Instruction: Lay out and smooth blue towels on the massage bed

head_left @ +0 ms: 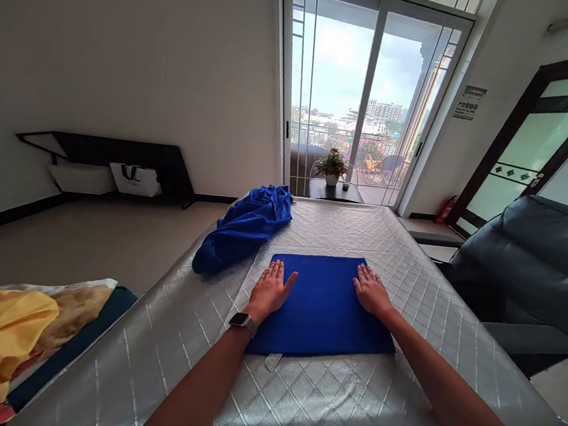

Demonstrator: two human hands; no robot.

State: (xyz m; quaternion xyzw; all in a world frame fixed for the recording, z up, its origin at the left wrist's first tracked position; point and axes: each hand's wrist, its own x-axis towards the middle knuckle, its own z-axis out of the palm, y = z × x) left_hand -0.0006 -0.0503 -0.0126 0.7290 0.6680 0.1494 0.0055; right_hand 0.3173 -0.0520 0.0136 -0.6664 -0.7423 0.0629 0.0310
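**Left hand (270,291) and right hand (371,290) laid flat on folded blue cloth (325,311)**

Midway across the silver quilted worktop (315,410), the folded blue cloth, pressed into a smooth, near-rectangular shape. At its left edge, toward the far corner: the left hand, wide and flat, palm down, fingers straight and side by side, thumb stretched inward over the cloth. Above that hand, around the wrist, a watch (239,319) with a dark face. At the right edge, also toward the far corner: the right hand, equally wide and flat, palm down, thumb pointing inward. From under the near edge, left of its middle, a small pale tag (272,362), sticking out onto the quilting.

Beyond the left hand, along the worktop's left side, a crumpled blue cloth (247,229), heaped and deeply wrinkled, apart from the folded one. Lower left, beside the worktop, a yellow cloth (1,333) among other fabrics. To the right, a black armchair (545,265). Past the far end, a potted plant (331,179) before a sliding glass door (328,63).
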